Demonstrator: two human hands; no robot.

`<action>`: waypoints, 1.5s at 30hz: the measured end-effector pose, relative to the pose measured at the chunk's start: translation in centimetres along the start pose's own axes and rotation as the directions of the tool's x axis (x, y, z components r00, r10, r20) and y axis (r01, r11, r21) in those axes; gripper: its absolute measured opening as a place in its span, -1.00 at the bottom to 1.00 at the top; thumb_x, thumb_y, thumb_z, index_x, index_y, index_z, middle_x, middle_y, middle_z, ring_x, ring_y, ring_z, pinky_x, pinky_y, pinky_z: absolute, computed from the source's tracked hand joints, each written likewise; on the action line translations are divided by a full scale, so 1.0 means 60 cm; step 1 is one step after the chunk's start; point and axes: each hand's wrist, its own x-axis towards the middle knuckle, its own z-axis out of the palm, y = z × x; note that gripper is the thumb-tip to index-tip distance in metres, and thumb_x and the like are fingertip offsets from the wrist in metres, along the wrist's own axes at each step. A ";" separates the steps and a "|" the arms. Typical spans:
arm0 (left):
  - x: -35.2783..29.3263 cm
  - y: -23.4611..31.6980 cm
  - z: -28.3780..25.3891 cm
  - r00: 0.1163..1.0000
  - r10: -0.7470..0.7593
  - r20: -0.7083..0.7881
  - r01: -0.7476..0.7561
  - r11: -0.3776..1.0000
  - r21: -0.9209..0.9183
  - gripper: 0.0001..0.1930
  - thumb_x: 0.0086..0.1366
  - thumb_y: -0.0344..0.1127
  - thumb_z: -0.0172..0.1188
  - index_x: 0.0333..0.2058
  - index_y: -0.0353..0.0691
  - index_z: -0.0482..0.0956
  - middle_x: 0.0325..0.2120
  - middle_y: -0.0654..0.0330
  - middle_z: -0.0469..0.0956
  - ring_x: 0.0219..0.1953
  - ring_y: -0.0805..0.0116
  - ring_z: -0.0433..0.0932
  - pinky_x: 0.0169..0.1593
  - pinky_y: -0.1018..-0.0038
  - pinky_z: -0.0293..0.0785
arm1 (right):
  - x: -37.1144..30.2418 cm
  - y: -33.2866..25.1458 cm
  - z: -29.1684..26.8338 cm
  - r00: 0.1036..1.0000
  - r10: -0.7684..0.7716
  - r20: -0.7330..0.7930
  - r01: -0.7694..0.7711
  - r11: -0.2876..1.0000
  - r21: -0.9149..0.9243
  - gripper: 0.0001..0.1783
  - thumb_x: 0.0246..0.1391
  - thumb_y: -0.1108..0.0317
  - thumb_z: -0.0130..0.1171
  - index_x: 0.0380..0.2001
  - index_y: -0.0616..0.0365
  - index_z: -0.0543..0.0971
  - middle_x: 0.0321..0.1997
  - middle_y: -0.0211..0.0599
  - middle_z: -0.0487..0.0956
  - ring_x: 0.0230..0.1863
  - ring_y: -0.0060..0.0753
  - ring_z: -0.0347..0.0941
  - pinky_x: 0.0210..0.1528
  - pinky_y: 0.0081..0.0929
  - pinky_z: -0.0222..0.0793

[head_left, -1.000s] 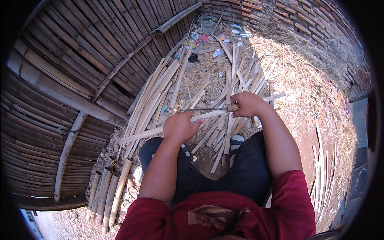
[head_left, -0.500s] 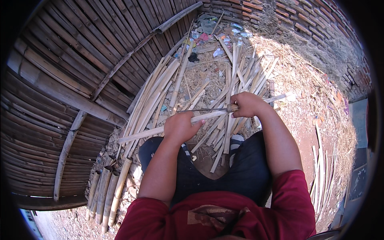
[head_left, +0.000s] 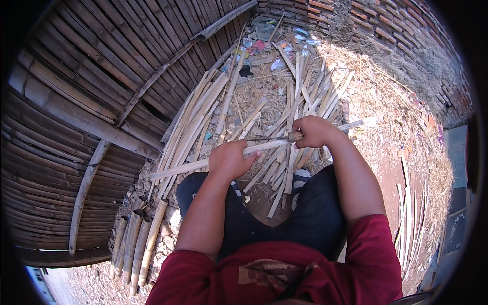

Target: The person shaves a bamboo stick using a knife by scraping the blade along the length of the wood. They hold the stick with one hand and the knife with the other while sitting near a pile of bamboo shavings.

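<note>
A long pale bamboo strip [head_left: 185, 169] lies slantwise across the space in front of my knees, its right end higher in the picture. My left hand [head_left: 227, 158] is closed round this strip, thumb toward the right. In my right hand [head_left: 314, 133] is a knife [head_left: 294, 136], gripped by its short wooden handle. The thin dark blade points left, just above the strip, and its tip end comes close to my left knuckles. Part of the strip is hidden behind my right fingers and shows again beyond them. Whether the blade touches the strip, I cannot tell.
Below my hands spreads a heap of split bamboo strips [head_left: 290, 109]. Longer strips [head_left: 195, 119] lean along the bamboo wall [head_left: 114, 66] at left. Several bamboo tubes [head_left: 134, 244] stand near the left. Litter [head_left: 264, 33] lies by the brick wall [head_left: 386, 23]; thin slats [head_left: 406, 218] lie right.
</note>
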 end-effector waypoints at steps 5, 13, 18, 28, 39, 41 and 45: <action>0.001 0.001 -0.001 1.000 -0.008 0.011 0.008 1.000 0.000 -0.44 0.27 0.29 0.29 -0.21 -0.17 0.76 -0.33 -0.01 0.73 -0.17 -0.08 0.71 -0.06 0.05 0.59 | -0.001 0.000 -0.001 1.000 0.000 -0.005 0.000 1.000 0.000 -0.40 -0.16 0.07 0.59 -0.05 0.13 0.69 -0.18 0.00 0.73 -0.07 0.09 0.67 0.01 -0.12 0.55; 0.000 0.004 -0.004 1.000 -0.021 0.016 0.021 1.000 -0.002 -0.44 0.27 0.28 0.30 -0.19 -0.17 0.76 -0.31 0.00 0.74 -0.14 -0.07 0.71 -0.05 0.07 0.59 | 0.000 -0.001 -0.001 1.000 -0.001 0.000 0.001 1.000 -0.013 -0.41 -0.16 0.07 0.59 -0.05 0.12 0.69 -0.20 0.00 0.73 -0.09 0.09 0.68 0.00 -0.12 0.55; 0.000 0.002 -0.002 1.000 -0.014 0.006 0.014 1.000 -0.009 -0.44 0.26 0.28 0.31 -0.19 -0.17 0.76 -0.30 0.00 0.74 -0.15 -0.07 0.71 -0.05 0.06 0.59 | -0.002 0.000 0.000 1.000 0.002 -0.012 -0.002 1.000 -0.005 -0.41 -0.16 0.07 0.59 -0.06 0.12 0.69 -0.20 0.00 0.73 -0.10 0.09 0.68 0.00 -0.12 0.55; -0.001 0.006 -0.006 0.999 -0.021 0.031 0.021 1.000 -0.008 -0.43 0.26 0.31 0.30 -0.19 -0.14 0.75 -0.31 0.00 0.73 -0.15 -0.09 0.71 -0.06 0.05 0.59 | -0.001 -0.002 -0.002 1.000 0.021 0.017 -0.021 1.000 -0.011 -0.43 -0.16 0.03 0.59 -0.13 0.15 0.70 -0.16 -0.03 0.73 -0.03 0.08 0.66 0.02 -0.10 0.55; 0.000 0.005 -0.003 0.999 -0.009 0.031 0.009 1.000 -0.003 -0.44 0.26 0.30 0.30 -0.17 -0.14 0.75 -0.30 0.00 0.73 -0.14 -0.09 0.71 -0.06 0.05 0.59 | -0.002 -0.003 -0.003 0.999 0.025 0.034 -0.025 1.000 -0.005 -0.44 -0.17 0.03 0.59 -0.15 0.15 0.71 -0.18 -0.02 0.72 -0.04 0.10 0.66 -0.01 -0.08 0.54; 0.001 0.005 -0.001 1.000 -0.006 0.027 0.006 1.000 -0.003 -0.44 0.26 0.30 0.30 -0.18 -0.14 0.75 -0.30 0.00 0.73 -0.14 -0.09 0.71 -0.06 0.05 0.59 | -0.001 -0.002 -0.001 0.999 0.022 0.033 -0.021 1.000 -0.010 -0.44 -0.17 0.03 0.59 -0.15 0.15 0.71 -0.19 -0.02 0.73 -0.05 0.10 0.66 -0.01 -0.08 0.54; 0.001 0.002 0.004 1.000 0.006 0.027 -0.007 1.000 0.012 -0.42 0.25 0.32 0.30 -0.16 -0.14 0.75 -0.29 -0.01 0.73 -0.14 -0.09 0.71 -0.06 0.05 0.59 | 0.000 -0.002 0.001 0.999 0.010 0.042 -0.008 0.999 -0.036 -0.44 -0.17 0.01 0.58 -0.17 0.17 0.71 -0.20 -0.03 0.73 -0.07 0.10 0.66 -0.03 -0.07 0.54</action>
